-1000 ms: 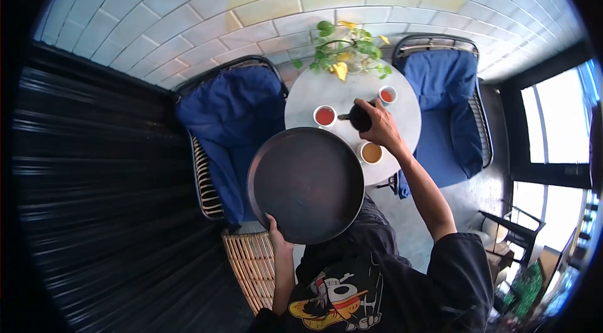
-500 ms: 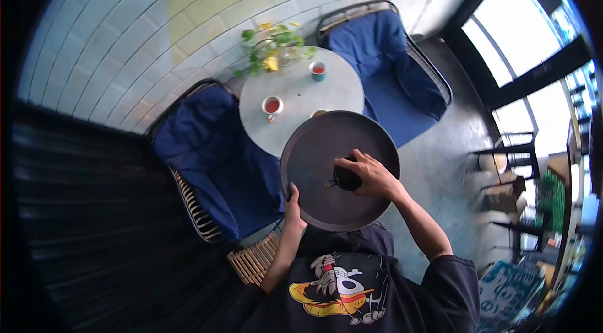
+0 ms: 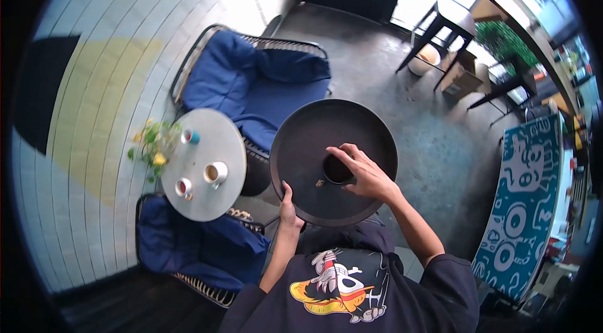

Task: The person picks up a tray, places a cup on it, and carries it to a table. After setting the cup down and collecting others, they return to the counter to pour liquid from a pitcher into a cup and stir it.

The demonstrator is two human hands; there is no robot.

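Concrete floor (image 3: 402, 82) spread grey beneath you, with a pale tiled wall (image 3: 94, 145) curving along your left and bright glazed doors at the far end. Two wire-framed armchairs with blue cushions stood against that wall, the far armchair (image 3: 251, 82) and the near armchair (image 3: 188, 245), with the round table (image 3: 201, 204) between them. A leafy plant (image 3: 151, 148) with yellowing leaves sat at the table's wall side.

You held the round dark tray (image 3: 314, 129) out in front of your chest, roughly level and well clear of the table. Your left hand (image 3: 289, 204) gripped the tray's near rim, thumb on top and fingers hidden underneath. Your right hand (image 3: 367, 176) reached in from the right with fingers arched and closed around the dark cup (image 3: 336, 168), which stood upright near the tray's middle. A small pale speck lay beside the cup, too small to identify.

On the table stood three more cups: a teal cup (image 3: 190, 137) nearest the plant, a white cup with brown drink (image 3: 215, 173), and a white cup with red drink (image 3: 183, 187).

By the look of it, the work was partly along: one cup was on the tray under your steadying hand, while the other three stood full on the table, well apart from you
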